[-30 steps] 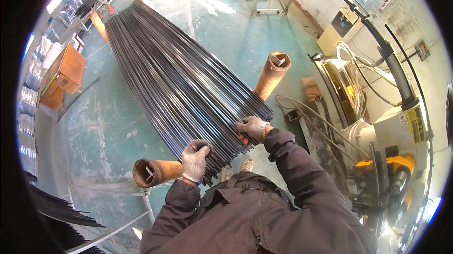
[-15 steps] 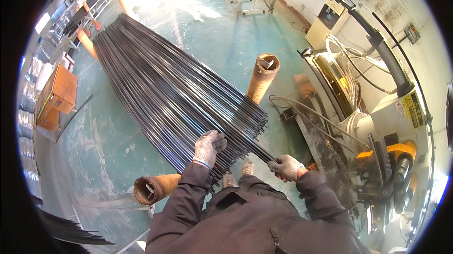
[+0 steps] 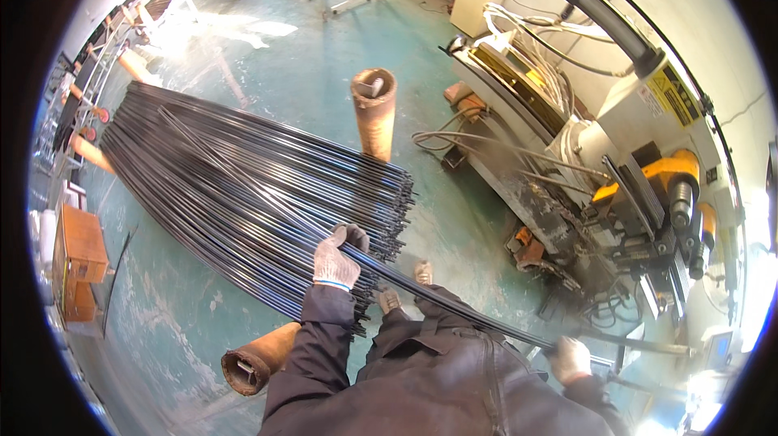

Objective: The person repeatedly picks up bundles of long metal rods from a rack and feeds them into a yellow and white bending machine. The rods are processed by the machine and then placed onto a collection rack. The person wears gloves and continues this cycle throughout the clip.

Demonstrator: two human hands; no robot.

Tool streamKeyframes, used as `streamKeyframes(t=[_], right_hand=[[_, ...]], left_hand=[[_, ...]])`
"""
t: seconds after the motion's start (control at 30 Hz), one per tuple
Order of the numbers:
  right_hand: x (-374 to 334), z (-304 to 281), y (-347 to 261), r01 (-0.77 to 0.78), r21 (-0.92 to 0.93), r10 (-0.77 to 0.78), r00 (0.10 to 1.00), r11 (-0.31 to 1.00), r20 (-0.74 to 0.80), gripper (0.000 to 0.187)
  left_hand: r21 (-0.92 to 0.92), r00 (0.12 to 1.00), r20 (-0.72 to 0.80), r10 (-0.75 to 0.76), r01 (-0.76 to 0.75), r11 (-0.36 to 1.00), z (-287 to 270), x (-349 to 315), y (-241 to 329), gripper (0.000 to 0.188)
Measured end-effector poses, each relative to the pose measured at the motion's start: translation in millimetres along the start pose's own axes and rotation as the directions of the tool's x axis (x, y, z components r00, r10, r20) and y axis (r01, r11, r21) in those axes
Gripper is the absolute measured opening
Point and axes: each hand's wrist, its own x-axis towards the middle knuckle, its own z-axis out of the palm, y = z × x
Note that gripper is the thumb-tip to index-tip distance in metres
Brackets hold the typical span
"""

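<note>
A wide bundle of long, thin black rods [image 3: 219,185] slants from the far left to just in front of my feet. A few rods [image 3: 454,304] have been drawn out of it and cross my body toward the right. My left hand [image 3: 335,258], in a pale knitted glove, is closed around these rods over the bundle's near end. Farther along them, at the lower right, my right hand [image 3: 570,360], also gloved, grips the same rods. Their right-hand ends are blurred.
Brown tube posts flank the bundle, one upright [image 3: 375,116] beyond it and one [image 3: 261,356] at the lower left. A machine [image 3: 648,112] with cables, hoses and a yellow part [image 3: 668,173] stands along the right wall. A wooden cabinet [image 3: 81,250] is at the left.
My right hand has pulled a few rods far out to the right and down. The left hand has closed around them. The view has turned to the right.
</note>
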Motion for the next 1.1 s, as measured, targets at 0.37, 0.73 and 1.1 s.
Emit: streamKeyframes(t=[0.37,0.73,1.1], right_hand=[[8.5,77.1,172.1,-0.086,0.174,0.181,0.732,0.981,-0.657,0.017],[78.2,0.8,232.0,0.533,0.107,0.542,0.834,-0.839,0.100,0.045],[102.1,-62.8,293.2,0.796,0.045,0.797,0.603,-0.604,0.041,0.036]], left_hand=[[0.125,0.911,0.410,0.033,-0.092,0.988,169.6,-83.7,12.4,0.017],[0.418,0.721,0.660,-0.211,-0.119,0.900,340.8,-129.2,-211.7,0.039],[0.479,0.564,0.791,-0.237,-0.329,0.814,457.7,-36.2,-202.2,0.042]])
